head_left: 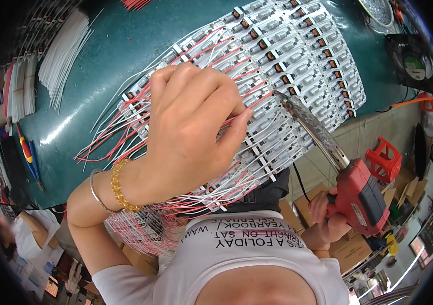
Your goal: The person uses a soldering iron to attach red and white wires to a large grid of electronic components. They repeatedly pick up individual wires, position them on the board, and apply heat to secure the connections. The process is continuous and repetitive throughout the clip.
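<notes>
My left hand [191, 114] is over a sheet of small white circuit boards [305, 66], thumb and fingers pinched on a thin red wire [259, 102]. The wire's free end reaches toward the middle of the sheet. My right hand [325, 216] grips a red soldering gun [361, 195]. Its long metal barrel slants up and left, and its dark tip [277, 94] is at or very near the wire's end; contact cannot be made out. Red and white wires [120, 137] fan out leftward from many of the boards. Boards farther right carry orange-and-black parts without wires.
A bundle of white wires [66, 51] lies on the green table [69, 129], near red-and-yellow-handled pliers [24, 145]. Red wires [135, 4] lie at the far edge. A black fan [413, 66], metal bowl [379, 12] and red holder [383, 158] stand right. Another person [36, 229] sits left.
</notes>
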The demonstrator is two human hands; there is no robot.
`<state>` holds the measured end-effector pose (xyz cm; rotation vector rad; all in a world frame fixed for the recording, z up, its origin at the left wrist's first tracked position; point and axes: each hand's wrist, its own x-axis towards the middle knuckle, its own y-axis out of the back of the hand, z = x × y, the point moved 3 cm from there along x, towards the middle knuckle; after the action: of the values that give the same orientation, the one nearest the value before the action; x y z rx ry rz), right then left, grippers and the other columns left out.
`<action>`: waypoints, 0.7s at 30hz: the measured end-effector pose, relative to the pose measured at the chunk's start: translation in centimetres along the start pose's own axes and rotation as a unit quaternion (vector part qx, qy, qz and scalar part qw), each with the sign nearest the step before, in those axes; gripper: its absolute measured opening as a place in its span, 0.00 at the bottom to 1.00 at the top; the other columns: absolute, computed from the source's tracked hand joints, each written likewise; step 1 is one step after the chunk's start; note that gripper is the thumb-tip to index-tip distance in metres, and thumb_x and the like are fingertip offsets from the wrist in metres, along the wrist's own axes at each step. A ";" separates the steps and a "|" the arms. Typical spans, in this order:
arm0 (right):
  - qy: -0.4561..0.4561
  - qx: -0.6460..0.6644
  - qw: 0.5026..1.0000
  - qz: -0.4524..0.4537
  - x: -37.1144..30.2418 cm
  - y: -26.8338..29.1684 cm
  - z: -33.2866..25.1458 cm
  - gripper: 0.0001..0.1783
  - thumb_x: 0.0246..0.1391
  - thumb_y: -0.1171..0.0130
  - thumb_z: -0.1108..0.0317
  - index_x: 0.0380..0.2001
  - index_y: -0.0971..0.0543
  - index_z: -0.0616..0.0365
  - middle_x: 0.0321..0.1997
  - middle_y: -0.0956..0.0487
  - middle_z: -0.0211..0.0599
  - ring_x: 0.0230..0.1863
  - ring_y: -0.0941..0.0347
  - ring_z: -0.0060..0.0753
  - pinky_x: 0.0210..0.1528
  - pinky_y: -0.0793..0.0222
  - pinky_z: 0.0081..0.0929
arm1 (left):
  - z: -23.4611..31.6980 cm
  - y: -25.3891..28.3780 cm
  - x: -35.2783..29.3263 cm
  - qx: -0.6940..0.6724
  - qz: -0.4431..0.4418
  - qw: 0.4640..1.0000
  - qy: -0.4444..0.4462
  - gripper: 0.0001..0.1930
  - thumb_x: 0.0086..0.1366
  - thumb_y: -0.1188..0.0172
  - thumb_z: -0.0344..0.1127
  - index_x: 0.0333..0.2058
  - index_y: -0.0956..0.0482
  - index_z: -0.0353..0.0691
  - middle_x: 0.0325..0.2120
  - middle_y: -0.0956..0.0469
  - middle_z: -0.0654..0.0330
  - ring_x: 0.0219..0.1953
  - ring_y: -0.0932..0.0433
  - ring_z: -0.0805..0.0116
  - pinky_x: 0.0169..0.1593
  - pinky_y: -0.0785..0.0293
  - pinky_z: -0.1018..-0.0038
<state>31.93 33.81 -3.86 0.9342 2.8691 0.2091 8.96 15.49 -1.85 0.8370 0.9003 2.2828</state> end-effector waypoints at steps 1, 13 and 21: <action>0.006 -0.011 1.000 -0.006 0.0 0.0 0.0 0.39 0.47 0.46 0.39 0.44 0.36 0.69 0.08 0.37 0.26 0.07 0.42 0.20 0.12 0.46 0.18 | 0.0 0.0 0.0 0.000 0.000 1.000 0.000 0.09 0.43 0.36 0.23 0.21 0.28 0.41 0.25 0.26 0.63 0.29 0.32 0.67 0.38 0.43 0.71; 0.019 0.000 0.998 -0.063 1.1 -1.2 -1.8 0.42 0.48 0.48 0.38 0.47 0.37 0.71 0.07 0.38 0.25 0.07 0.44 0.19 0.11 0.47 0.17 | 0.0 0.0 0.0 0.009 0.005 1.000 -0.004 0.09 0.42 0.36 0.23 0.20 0.28 0.40 0.25 0.26 0.63 0.29 0.31 0.67 0.38 0.43 0.72; -0.006 0.057 0.998 -0.035 1.0 -1.0 -2.0 0.44 0.47 0.48 0.37 0.48 0.38 0.71 0.07 0.38 0.24 0.07 0.43 0.20 0.13 0.45 0.17 | 0.1 0.3 0.0 -0.028 0.030 0.999 -0.009 0.08 0.42 0.36 0.23 0.19 0.27 0.40 0.26 0.25 0.63 0.29 0.30 0.66 0.40 0.42 0.70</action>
<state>30.26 33.36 -2.14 0.8470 2.9232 0.0328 8.97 15.32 -1.52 0.8709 0.8098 2.3367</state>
